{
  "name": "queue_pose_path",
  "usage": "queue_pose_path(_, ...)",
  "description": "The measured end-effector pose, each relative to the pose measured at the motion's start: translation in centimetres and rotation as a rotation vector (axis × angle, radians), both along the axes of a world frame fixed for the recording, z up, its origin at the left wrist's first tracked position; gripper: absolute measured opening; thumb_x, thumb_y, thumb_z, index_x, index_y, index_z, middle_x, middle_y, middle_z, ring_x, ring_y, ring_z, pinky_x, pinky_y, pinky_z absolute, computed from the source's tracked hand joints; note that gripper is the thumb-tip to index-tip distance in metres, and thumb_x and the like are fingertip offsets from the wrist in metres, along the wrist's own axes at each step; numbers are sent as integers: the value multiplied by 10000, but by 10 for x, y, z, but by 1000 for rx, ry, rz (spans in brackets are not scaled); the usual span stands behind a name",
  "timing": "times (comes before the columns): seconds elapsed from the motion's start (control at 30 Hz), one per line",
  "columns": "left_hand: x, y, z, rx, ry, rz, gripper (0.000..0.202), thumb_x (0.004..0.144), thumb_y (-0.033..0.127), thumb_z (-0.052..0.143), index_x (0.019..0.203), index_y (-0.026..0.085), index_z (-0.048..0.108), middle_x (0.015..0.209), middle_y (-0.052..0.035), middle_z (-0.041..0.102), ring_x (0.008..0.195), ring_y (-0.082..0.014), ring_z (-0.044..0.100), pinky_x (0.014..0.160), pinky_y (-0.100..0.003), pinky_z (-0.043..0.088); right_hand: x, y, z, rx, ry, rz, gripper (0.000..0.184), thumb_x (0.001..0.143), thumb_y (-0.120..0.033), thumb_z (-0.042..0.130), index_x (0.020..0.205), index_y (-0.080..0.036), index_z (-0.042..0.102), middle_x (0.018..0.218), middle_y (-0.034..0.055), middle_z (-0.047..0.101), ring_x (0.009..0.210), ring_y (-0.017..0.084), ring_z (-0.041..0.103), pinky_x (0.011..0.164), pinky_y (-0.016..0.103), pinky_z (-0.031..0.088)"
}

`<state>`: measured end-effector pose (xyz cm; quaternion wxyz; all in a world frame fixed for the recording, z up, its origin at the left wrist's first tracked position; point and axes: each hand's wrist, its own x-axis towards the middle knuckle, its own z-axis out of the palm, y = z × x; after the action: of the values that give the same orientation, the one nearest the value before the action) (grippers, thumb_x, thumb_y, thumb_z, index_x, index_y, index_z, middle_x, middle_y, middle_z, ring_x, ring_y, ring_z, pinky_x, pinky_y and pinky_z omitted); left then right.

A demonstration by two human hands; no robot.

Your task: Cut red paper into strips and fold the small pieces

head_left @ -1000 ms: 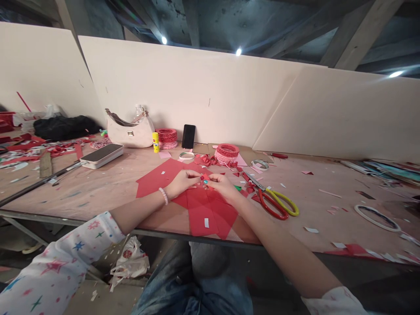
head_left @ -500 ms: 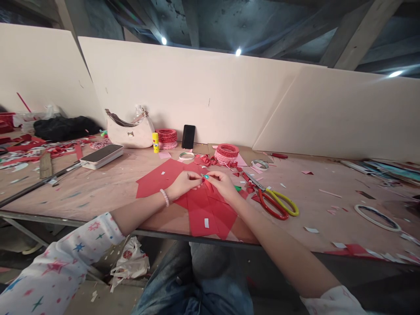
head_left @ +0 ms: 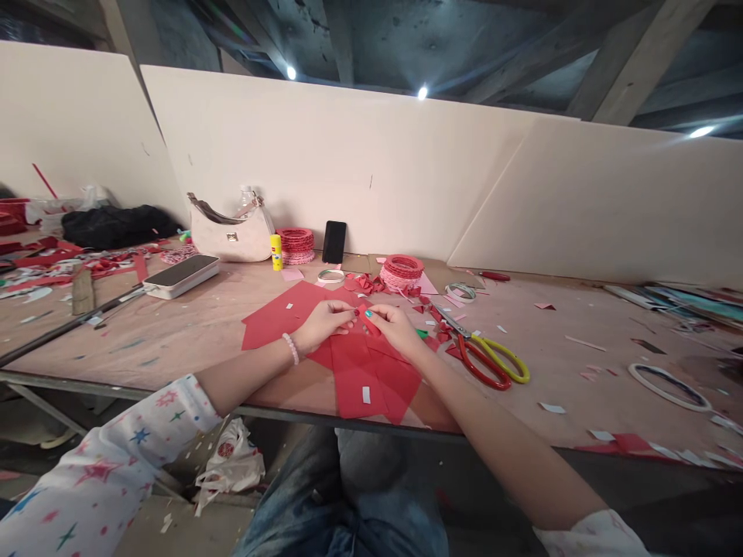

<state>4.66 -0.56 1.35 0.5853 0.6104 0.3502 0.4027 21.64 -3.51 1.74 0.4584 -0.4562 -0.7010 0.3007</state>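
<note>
Between my two hands is a small piece of red paper, partly covered by the fingers. My left hand, with a pink bead bracelet at the wrist, pinches its left side. My right hand holds the other side between thumb and finger. Below them, several red paper sheets overlap on the table, and a small white slip lies on one. Scissors with one red and one yellow handle rest to the right of my right hand.
Behind the hands are a stack of red and pink paper rings, red paper bits and a tape roll. Farther back stand a glue stick, a phone and a handbag. A white case lies left.
My fingertips have shifted slightly on the red paper piece, and more of it shows between them. Both hands stay in nearly the same place.
</note>
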Motion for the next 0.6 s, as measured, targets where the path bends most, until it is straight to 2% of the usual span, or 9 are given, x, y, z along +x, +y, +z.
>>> queue_pose_path(0.1, -1, 1, -1, 25, 35, 8, 225, 696, 339, 656, 758, 126, 618, 705, -8, 576, 593, -71, 536, 567, -172, 449, 1, -1, 0, 0, -28, -28, 202, 782, -333, 497, 749, -185, 630, 711, 16, 608, 650, 153, 510, 582, 264, 376)
queue_pose_path(0.17, -2, 0, -1, 95, 88, -8, 236, 717, 347, 635, 817, 134, 622, 695, -7, 575, 593, -84, 540, 551, -177, 445, 1, -1, 1, 8, -43, -45, 199, 777, -329, 501, 759, -186, 639, 705, 13, 606, 641, 150, 503, 576, 262, 367)
queue_pose_path(0.23, -2, 0, 0, 228, 150, -23, 238, 745, 350, 601, 851, 139, 625, 691, -7, 581, 589, -96, 538, 541, -187, 438, 1, -2, 2, 8, -68, -39, 199, 774, -322, 499, 735, -183, 635, 677, 9, 596, 621, 145, 493, 567, 261, 360)
queue_pose_path(0.4, -4, 0, 2, 578, 309, 37, 225, 805, 309, 492, 750, 139, 629, 675, -11, 601, 627, -131, 541, 600, -223, 423, -1, -3, 2, 40, -119, 20, 178, 765, -290, 474, 719, -182, 608, 728, 18, 611, 693, 160, 522, 630, 273, 386)
queue_pose_path(0.5, -5, -2, 3, 684, 314, -26, 190, 808, 272, 470, 748, 150, 604, 702, -3, 597, 658, -130, 536, 619, -216, 413, -3, -1, -1, 86, -131, 28, 145, 740, -233, 444, 695, -190, 575, 719, 8, 591, 708, 162, 519, 658, 277, 388)
queue_pose_path(0.6, -4, -6, 4, 723, 326, -106, 155, 809, 243, 455, 735, 157, 561, 669, 10, 553, 621, -116, 507, 598, -210, 399, -5, 0, -3, 116, -147, 46, 138, 712, -190, 413, 643, -196, 531, 681, -5, 558, 682, 156, 500, 653, 273, 381)
